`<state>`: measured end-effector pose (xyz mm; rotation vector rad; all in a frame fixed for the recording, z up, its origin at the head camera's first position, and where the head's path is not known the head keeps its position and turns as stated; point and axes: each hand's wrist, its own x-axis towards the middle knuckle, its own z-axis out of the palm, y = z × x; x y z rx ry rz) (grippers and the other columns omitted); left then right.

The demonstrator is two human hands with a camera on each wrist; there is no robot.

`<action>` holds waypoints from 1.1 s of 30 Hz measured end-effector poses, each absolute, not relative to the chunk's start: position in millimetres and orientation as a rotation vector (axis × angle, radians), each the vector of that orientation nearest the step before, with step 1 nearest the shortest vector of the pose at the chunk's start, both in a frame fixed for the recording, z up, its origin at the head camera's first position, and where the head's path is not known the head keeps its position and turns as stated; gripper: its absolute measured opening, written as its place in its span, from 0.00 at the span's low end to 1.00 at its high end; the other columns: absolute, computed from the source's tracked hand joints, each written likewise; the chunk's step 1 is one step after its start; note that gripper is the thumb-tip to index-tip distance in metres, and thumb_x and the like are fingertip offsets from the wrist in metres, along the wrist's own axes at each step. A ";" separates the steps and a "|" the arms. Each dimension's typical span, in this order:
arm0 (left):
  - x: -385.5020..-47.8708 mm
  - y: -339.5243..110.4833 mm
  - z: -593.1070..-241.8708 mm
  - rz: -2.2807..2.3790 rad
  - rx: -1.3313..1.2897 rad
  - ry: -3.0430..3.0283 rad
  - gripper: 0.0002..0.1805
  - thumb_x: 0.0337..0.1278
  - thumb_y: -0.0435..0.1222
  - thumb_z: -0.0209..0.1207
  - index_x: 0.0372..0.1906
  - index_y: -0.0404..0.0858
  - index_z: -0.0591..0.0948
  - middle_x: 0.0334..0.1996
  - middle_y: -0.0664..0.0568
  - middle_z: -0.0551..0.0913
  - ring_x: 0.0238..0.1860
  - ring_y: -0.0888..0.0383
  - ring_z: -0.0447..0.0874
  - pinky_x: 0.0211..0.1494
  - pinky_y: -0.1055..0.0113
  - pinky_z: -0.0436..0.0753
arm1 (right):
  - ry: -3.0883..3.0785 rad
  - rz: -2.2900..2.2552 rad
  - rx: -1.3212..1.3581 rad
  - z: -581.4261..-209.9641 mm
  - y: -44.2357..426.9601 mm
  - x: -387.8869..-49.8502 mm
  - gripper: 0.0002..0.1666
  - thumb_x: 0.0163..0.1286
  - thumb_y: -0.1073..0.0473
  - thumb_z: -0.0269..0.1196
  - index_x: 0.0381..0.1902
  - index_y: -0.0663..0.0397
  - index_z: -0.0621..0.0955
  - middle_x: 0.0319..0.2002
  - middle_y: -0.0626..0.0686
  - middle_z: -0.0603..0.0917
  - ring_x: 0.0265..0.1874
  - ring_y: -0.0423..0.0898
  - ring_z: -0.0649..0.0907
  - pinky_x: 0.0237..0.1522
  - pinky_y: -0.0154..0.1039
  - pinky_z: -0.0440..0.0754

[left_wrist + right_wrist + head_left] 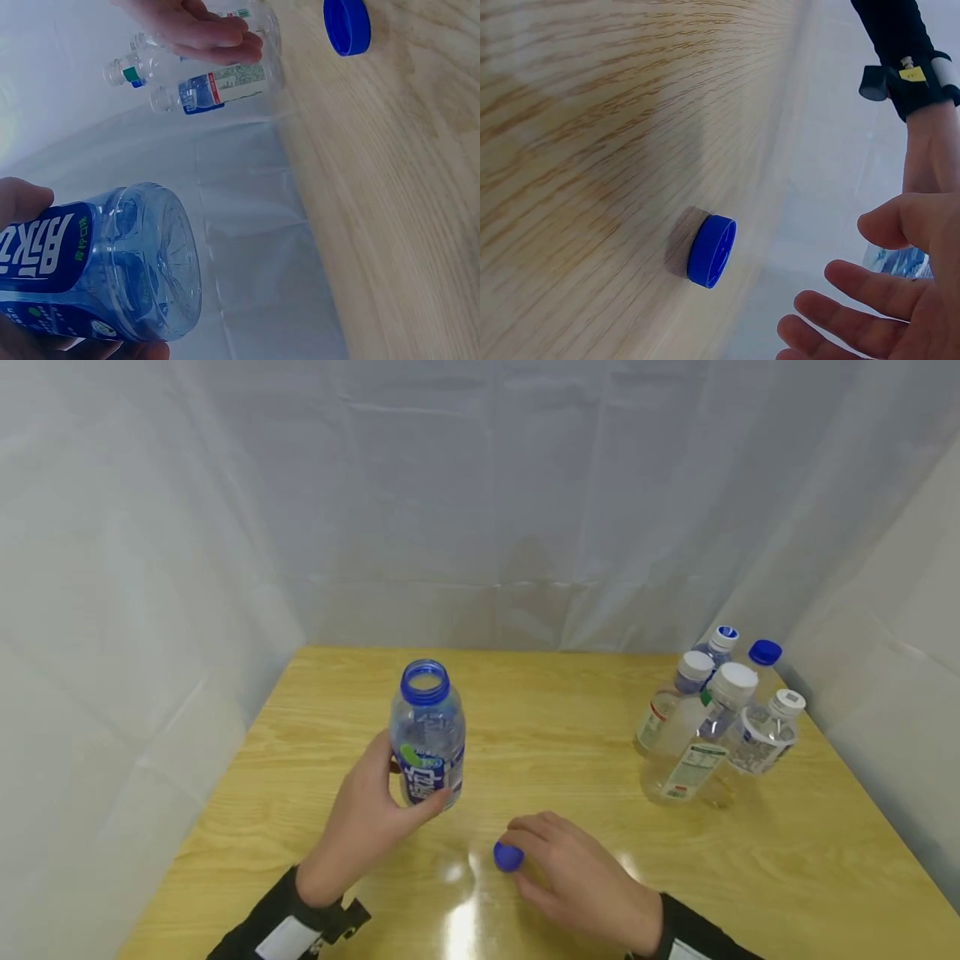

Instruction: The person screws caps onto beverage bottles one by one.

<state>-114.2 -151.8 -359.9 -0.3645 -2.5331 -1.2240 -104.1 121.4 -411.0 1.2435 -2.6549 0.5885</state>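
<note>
My left hand (378, 818) grips a clear, blue-tinted plastic bottle (429, 727) round its lower part and holds it upright. The bottle's blue threaded mouth has no cap on it, and a dark blue label with white characters wraps its side. In the left wrist view the bottle's base (169, 262) hangs off the table. A blue bottle cap (712, 251) lies on the wood, its hollow side appearing to face up. Just above it hovers my right hand (577, 877), fingers loosely bent and apart from the cap in the right wrist view.
Several capped plastic bottles stand grouped at the table's right side, among them a large clear bottle with a white cap (733, 683) and one with a blue cap (765, 652). White sheeting (487, 510) hangs behind and beside the wooden table (547, 735).
</note>
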 end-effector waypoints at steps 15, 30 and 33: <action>-82.3 -154.8 -381.6 -1.058 -0.373 -2.576 0.42 0.42 0.49 0.78 0.64 0.43 0.72 0.49 0.59 0.82 0.46 0.64 0.81 0.48 0.55 0.85 | -2.826 0.355 1.270 -414.2 114.1 -107.1 0.25 0.67 0.52 0.65 0.62 0.46 0.79 0.62 0.53 0.79 0.58 0.50 0.79 0.60 0.49 0.80; -79.8 -152.7 -387.0 -1.000 -0.367 -2.608 0.43 0.41 0.49 0.78 0.64 0.41 0.72 0.50 0.54 0.82 0.48 0.58 0.83 0.49 0.56 0.84 | -2.898 0.132 1.376 -418.3 109.6 -109.5 0.24 0.72 0.53 0.63 0.65 0.39 0.78 0.68 0.56 0.75 0.62 0.55 0.77 0.59 0.54 0.80; -80.1 -153.2 -387.9 -1.019 -0.373 -2.625 0.44 0.41 0.49 0.78 0.65 0.41 0.71 0.52 0.53 0.82 0.49 0.57 0.83 0.50 0.55 0.85 | -2.936 0.145 1.368 -420.8 110.4 -110.5 0.23 0.71 0.54 0.64 0.63 0.41 0.79 0.65 0.55 0.77 0.59 0.54 0.78 0.58 0.53 0.80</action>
